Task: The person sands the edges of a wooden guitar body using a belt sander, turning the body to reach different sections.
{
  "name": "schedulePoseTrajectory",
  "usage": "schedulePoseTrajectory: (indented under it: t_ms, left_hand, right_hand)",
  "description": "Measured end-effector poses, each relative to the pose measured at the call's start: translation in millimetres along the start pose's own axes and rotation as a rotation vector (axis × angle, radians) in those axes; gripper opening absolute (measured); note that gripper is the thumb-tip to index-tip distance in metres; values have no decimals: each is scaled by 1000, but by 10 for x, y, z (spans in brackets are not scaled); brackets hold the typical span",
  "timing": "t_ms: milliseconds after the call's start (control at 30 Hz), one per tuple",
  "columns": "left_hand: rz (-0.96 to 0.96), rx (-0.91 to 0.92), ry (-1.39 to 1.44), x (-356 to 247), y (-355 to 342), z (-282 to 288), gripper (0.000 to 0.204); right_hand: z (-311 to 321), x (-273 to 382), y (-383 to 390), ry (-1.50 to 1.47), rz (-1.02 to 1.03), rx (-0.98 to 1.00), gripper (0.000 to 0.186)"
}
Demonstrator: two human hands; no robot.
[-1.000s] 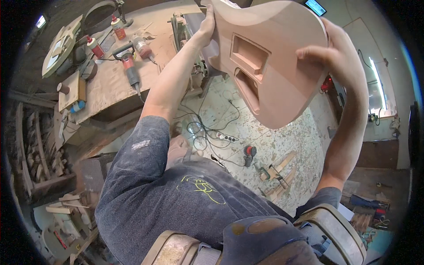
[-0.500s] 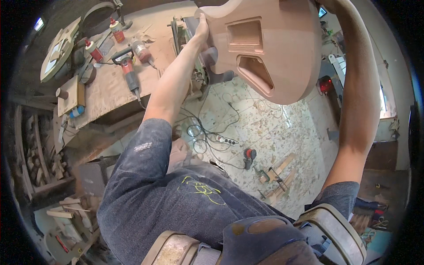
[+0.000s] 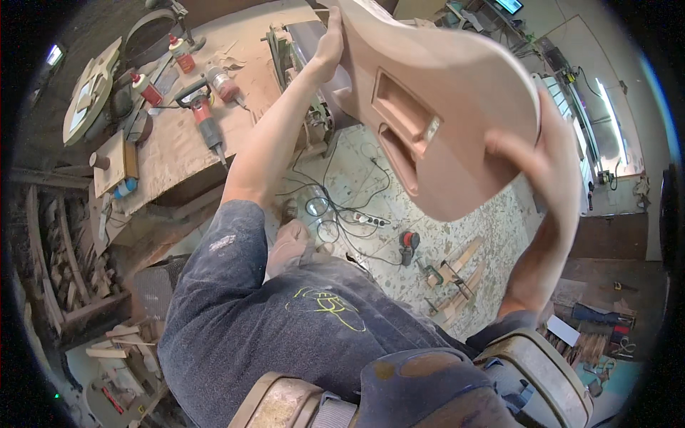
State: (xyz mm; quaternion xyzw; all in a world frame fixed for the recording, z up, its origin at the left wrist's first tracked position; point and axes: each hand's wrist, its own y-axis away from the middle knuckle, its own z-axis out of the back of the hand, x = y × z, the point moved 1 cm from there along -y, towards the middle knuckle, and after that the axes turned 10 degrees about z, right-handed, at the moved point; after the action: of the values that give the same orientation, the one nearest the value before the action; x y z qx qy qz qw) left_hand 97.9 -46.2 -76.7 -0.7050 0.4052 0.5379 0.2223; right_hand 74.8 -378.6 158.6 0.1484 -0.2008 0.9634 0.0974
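Observation:
An unfinished wooden guitar body [image 3: 457,93], bare and pinkish brown, is held up in front of me at a tilt. Two recessed cavities [image 3: 405,110] are cut into the face turned toward me. My left hand [image 3: 330,48] grips its left edge near the top, fingers partly hidden behind the wood. At the right edge my right hand [image 3: 536,157] is closed on the body, thumb over the face, somewhat smeared by motion. Just behind the left hand, a sanding machine [image 3: 303,82] stands at the workbench's edge.
On the workbench [image 3: 168,160] lie a red and black power tool [image 3: 203,118], another red power tool [image 3: 225,85] and two red bottles [image 3: 182,55]. Cables, a power strip [image 3: 369,220], a small sander [image 3: 408,246] and clamped wood strips [image 3: 457,278] lie on the dusty floor.
The guitar body has turned and tilted, its lower end now lower in view. My right hand has come down along the right edge and into view. The left hand keeps its grip.

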Motion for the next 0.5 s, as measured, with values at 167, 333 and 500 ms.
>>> schedulePoseTrajectory:
  t_ms: [167, 333, 500]
  left_hand:
    - [-200, 61, -44, 75, 237, 18, 85]
    - [-208, 15, -369, -3, 434, -70, 84]
    - [-502, -3, -520, -54, 366, 3, 89]
  right_hand:
    - [-714, -39, 1064, -6, -223, -153, 65]
    - [-1724, -340, 1882, 28, -337, -316, 66]
    - [-2337, -371, 1933, 218, -251, -497, 67]
